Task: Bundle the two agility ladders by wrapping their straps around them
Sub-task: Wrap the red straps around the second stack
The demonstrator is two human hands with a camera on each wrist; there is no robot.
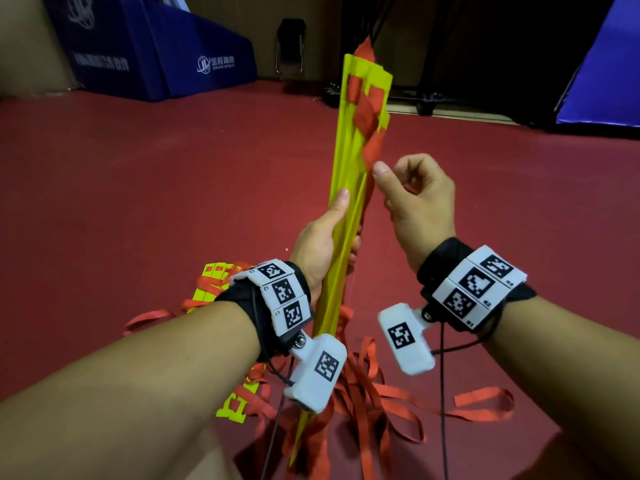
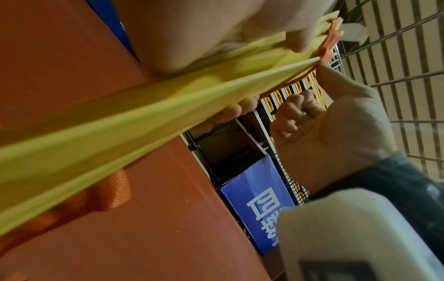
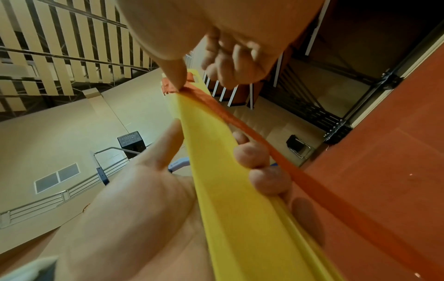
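My left hand (image 1: 341, 221) grips a stack of yellow ladder rungs (image 1: 346, 157) and holds it upright in front of me. Its thumb lies along the front and its fingers (image 3: 252, 152) curl round the back. A red strap (image 1: 367, 109) is wound about the stack's upper part. My right hand (image 1: 394, 181) has its thumb (image 3: 176, 79) pinning the strap (image 3: 264, 144) against the stack's edge, its other fingers curled and empty. The second ladder (image 1: 214, 284) lies on the floor behind my left wrist.
Loose red straps (image 1: 381, 393) trail over the red floor (image 1: 138, 202) below my wrists. Blue padded mats (image 1: 156, 53) stand at the back left, a folding chair (image 1: 291, 46) at the back centre, and a blue banner (image 1: 602, 64) at the right.
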